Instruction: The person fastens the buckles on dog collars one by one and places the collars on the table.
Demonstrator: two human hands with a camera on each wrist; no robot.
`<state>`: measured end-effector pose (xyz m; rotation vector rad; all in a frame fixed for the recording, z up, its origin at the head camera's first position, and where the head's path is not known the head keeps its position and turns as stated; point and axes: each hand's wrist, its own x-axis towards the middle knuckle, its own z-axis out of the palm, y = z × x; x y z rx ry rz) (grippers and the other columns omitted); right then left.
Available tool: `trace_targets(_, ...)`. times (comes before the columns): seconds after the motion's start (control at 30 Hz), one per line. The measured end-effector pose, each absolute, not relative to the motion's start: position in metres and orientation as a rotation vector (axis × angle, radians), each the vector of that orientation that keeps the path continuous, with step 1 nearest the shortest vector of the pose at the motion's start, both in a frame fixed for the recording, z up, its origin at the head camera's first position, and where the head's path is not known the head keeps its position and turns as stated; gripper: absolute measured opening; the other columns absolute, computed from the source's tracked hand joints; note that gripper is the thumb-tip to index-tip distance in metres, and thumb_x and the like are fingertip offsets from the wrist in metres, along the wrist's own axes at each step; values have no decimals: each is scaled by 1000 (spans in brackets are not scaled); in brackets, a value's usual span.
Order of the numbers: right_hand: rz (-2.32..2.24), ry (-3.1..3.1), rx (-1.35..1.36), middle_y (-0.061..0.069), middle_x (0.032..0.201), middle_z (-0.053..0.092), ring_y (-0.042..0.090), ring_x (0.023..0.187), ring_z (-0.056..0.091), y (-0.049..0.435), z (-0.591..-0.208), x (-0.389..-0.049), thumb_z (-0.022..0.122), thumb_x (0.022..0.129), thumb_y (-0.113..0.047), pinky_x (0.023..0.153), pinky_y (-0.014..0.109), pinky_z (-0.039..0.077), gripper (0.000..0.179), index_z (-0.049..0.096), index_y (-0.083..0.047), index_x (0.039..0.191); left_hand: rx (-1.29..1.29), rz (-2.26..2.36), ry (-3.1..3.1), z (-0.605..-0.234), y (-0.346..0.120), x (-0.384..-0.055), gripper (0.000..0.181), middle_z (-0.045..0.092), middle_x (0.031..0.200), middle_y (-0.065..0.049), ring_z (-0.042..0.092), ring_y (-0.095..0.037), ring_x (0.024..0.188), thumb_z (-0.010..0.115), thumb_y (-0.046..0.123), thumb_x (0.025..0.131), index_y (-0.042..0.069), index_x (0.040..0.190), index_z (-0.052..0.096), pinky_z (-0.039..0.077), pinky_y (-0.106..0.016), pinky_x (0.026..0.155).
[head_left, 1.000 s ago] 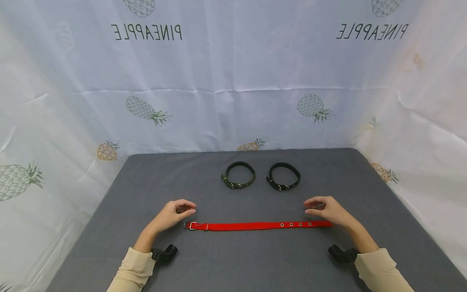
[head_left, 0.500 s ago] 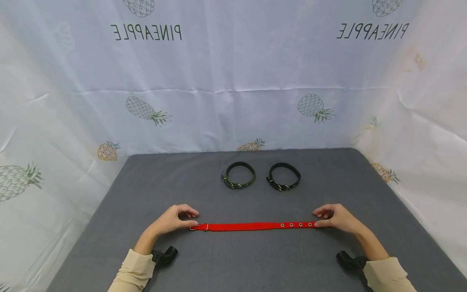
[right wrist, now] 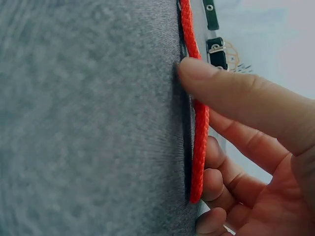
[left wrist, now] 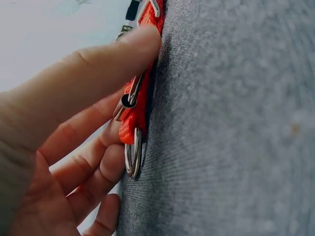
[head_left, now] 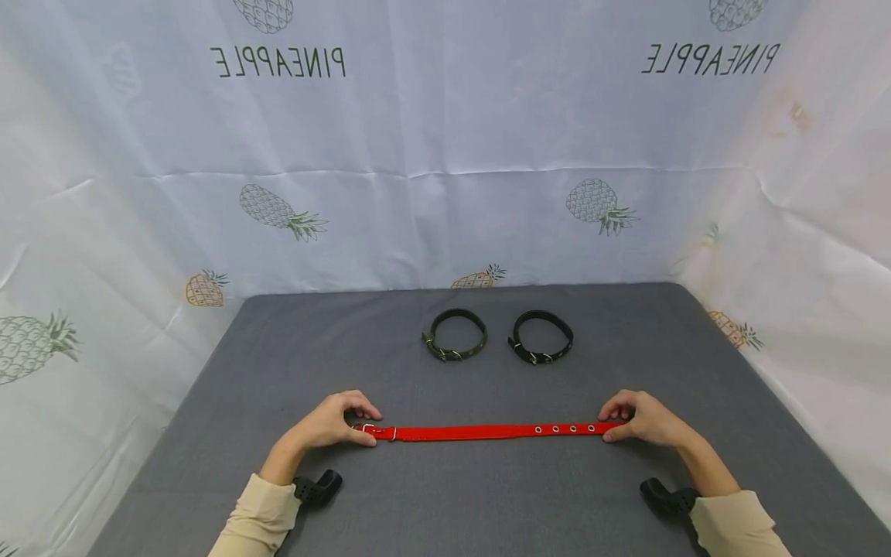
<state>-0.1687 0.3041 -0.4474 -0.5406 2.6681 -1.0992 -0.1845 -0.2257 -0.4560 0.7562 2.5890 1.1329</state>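
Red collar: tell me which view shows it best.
The head view: the red collar lies nearly fully visible between left hand and right hand, eyelets included. The left wrist view shows only its buckle end and metal ring; the right wrist view, only its plain end, edge-on.

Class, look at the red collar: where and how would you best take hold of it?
I'd pinch the red collar at both ends, the buckle and the plain tip past the eyelets, coming from above with thumb on the near edge and fingers on the far one. It stretches straight, broad face up, along the gray table, so its long edges suit pinching.
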Motion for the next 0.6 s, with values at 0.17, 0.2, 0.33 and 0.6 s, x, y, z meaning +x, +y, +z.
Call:
trace_targets(0.17, -1063, 2684, -551, -1, 80, 59, -1, 68, 42, 304, -446, -170, 82, 73, -20, 59, 19, 35, 21, 73, -6, 85, 764, 1102, 2603, -455, -223, -186, 17, 66, 87, -3, 51, -2, 79, 83, 20, 75, 12, 87, 75, 43, -18, 70)
trace_targets(0.2, -1055, 2688, -540, -2, 79, 59, -2, 68, 42, 304, -446, -170, 82, 73, -21, 59, 19, 36, 20, 73, -7, 85, 761, 1103, 2603, -455, -223, -187, 15, 66, 86, -3, 51, -1, 77, 82, 20, 75, 12, 86, 75, 43, -18, 68)
trace_targets(0.33, -1036, 2700, -501, -4, 78, 60, -4, 67, 42, 303, -444, -171, 82, 73, -21, 59, 19, 36, 21, 73, -6, 85, 761, 1110, 2607, -454, -222, -188, 13, 66, 82, -3, 51, -1, 73, 81, 18, 76, 11, 85, 74, 43, -17, 65)
trace_targets(0.6, -1036, 2710, -475, -2, 76, 60, -4, 63, 43, 302, -440, -173, 81, 76, -18, 56, 19, 38, 23, 71, -3, 89, 779, 1136, 2631, -449, -224, -193, 14, 66, 82, -6, 53, -6, 73, 79, 16, 79, 8, 89, 73, 45, -18, 66)
